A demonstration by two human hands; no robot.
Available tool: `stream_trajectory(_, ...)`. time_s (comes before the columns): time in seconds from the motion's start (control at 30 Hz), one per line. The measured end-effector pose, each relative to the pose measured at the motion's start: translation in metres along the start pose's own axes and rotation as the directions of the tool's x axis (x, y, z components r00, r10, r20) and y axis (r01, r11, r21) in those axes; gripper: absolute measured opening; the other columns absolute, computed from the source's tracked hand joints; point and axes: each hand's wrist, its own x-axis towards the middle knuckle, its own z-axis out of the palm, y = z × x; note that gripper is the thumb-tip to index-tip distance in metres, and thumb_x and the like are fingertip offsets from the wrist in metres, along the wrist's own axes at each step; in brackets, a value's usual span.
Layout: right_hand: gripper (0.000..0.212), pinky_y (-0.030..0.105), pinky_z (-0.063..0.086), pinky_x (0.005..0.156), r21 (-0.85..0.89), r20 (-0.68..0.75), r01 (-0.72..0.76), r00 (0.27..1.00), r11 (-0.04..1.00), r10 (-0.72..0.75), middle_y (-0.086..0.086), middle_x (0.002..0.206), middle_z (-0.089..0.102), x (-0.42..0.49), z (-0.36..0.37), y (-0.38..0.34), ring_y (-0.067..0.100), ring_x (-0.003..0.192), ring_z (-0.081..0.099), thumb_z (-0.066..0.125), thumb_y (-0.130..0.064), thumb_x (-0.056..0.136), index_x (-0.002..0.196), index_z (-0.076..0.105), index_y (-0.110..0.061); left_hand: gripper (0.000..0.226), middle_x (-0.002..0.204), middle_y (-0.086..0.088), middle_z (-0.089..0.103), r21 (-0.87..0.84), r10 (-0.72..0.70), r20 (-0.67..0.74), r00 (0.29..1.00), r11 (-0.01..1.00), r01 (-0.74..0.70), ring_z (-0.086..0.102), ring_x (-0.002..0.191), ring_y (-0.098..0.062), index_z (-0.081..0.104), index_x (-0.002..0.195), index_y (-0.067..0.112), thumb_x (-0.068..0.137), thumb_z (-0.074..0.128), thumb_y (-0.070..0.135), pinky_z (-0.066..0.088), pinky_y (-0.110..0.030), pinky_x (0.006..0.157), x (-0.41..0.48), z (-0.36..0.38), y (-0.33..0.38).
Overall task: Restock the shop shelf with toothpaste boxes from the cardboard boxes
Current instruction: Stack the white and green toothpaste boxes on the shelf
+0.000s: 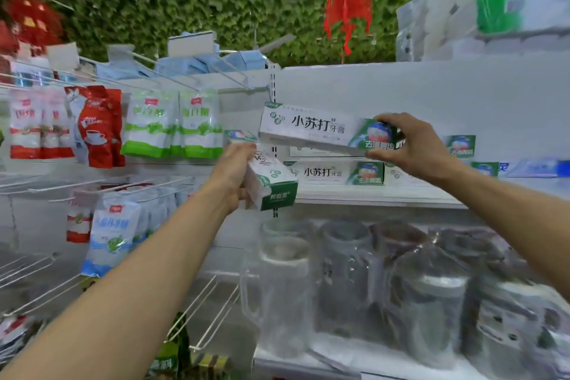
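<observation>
Toothpaste box (311, 129) pinched by its green end in my right hand (413, 148), held level just above the stacked boxes (336, 172) on the white shelf (370, 194), my left hand (231, 176) gripping more boxes (271, 185) tilted by the shelf's left end, clear jars (345, 271) beneath, hanging bags (148, 126) at left.

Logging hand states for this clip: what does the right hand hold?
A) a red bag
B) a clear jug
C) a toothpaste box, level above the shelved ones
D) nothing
C: the right hand grips one end of a toothpaste box, held level above the shelved boxes.
</observation>
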Motion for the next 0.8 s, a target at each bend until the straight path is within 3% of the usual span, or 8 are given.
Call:
stream_trajectory(0.1, 0.068, 0.035, 0.046, 0.09, -0.108, -0.006, -0.029, 1.0, 0.994, 0.028, 0.006, 0.114, 0.056, 0.03, 0.003, 0.026, 0.024, 0.097, 0.056, 0.084, -0.029, 0.07, 0.13, 0.054, -0.015, 0.023, 0.09, -0.006, 0.063, 0.015, 0.034, -0.017, 0.999, 0.999, -0.034, 0.061, 0.071, -0.019, 0.056, 0.116, 0.025, 0.098, 0.045, 0.015, 0.051, -0.029, 0.056, 0.024, 0.015, 0.001)
stream_trajectory(0.23, 0.062, 0.035, 0.043, 0.084, -0.212, 0.042, -0.061, 0.997, 0.975, 0.071, 0.006, 0.115, 0.054, 0.051, 0.023, 0.055, 0.028, 0.099, 0.057, 0.08, -0.026, 0.075, 0.13, 0.052, -0.018, 0.028, 0.091, -0.006, 0.065, 0.014, 0.037, -0.01, 0.999, 0.999, -0.036, 0.063, 0.073, -0.022, 0.058, 0.116, 0.025, 0.096, 0.045, 0.01, 0.053, -0.034, 0.067, 0.051, 0.034, -0.009)
stream_trajectory(0.33, 0.059, 0.035, 0.044, 0.079, -0.247, 0.073, -0.083, 0.992, 0.965, 0.103, 0.004, 0.115, 0.053, 0.061, 0.043, 0.075, 0.029, 0.096, 0.057, 0.078, -0.027, 0.075, 0.128, 0.052, -0.02, 0.034, 0.092, -0.006, 0.067, 0.002, 0.03, -0.003, 1.0, 1.0, -0.03, 0.065, 0.071, -0.021, 0.058, 0.123, 0.027, 0.096, 0.047, 0.011, 0.054, -0.032, 0.06, 0.065, 0.045, -0.02)
stream_trajectory(0.43, 0.06, 0.035, 0.047, 0.077, -0.238, 0.066, -0.107, 0.99, 0.965, 0.126, 0.002, 0.113, 0.053, 0.071, 0.059, 0.088, 0.027, 0.093, 0.058, 0.08, -0.025, 0.071, 0.125, 0.051, -0.023, 0.042, 0.111, -0.009, 0.067, -0.03, 0.032, -0.01, 0.999, 0.999, -0.032, 0.066, 0.076, -0.022, 0.054, 0.13, 0.034, 0.095, 0.049, 0.011, 0.053, -0.029, 0.057, 0.071, 0.053, -0.028)
stream_trajectory(0.53, 0.06, 0.034, 0.046, 0.074, -0.256, 0.081, -0.114, 0.987, 0.96, 0.139, 0.002, 0.112, 0.052, 0.079, 0.067, 0.095, 0.025, 0.09, 0.056, 0.079, -0.023, 0.071, 0.123, 0.05, -0.023, 0.06, 0.122, -0.011, 0.064, -0.056, 0.018, -0.012, 1.0, 0.998, -0.019, 0.066, 0.075, -0.022, 0.035, 0.143, 0.042, 0.095, 0.052, 0.012, 0.049, -0.024, 0.045, 0.071, 0.059, -0.036)
stream_trajectory(0.63, 0.058, 0.035, 0.048, 0.074, -0.311, 0.106, -0.084, 0.987, 0.947, 0.123, 0.002, 0.113, 0.053, 0.081, 0.071, 0.103, 0.025, 0.09, 0.056, 0.078, -0.025, 0.074, 0.124, 0.048, -0.022, 0.077, 0.117, -0.014, 0.067, -0.066, -0.015, -0.011, 1.0, 0.998, 0.014, 0.068, 0.069, -0.022, 0.013, 0.15, 0.04, 0.093, 0.059, 0.019, 0.048, -0.025, 0.041, 0.074, 0.061, -0.042)
stream_trajectory(0.8, 0.044, 0.039, 0.05, 0.076, -0.311, 0.149, -0.081, 0.98, 0.947, 0.132, 0.003, 0.114, 0.057, 0.079, 0.076, 0.111, 0.024, 0.091, 0.057, 0.067, -0.024, 0.085, 0.125, 0.05, -0.021, 0.065, 0.099, -0.009, 0.072, -0.109, -0.01, 0.007, 1.0, 0.994, 0.01, 0.07, 0.068, -0.022, 0.029, 0.147, 0.023, 0.091, 0.062, 0.021, 0.05, -0.027, 0.048, 0.076, 0.065, -0.047)
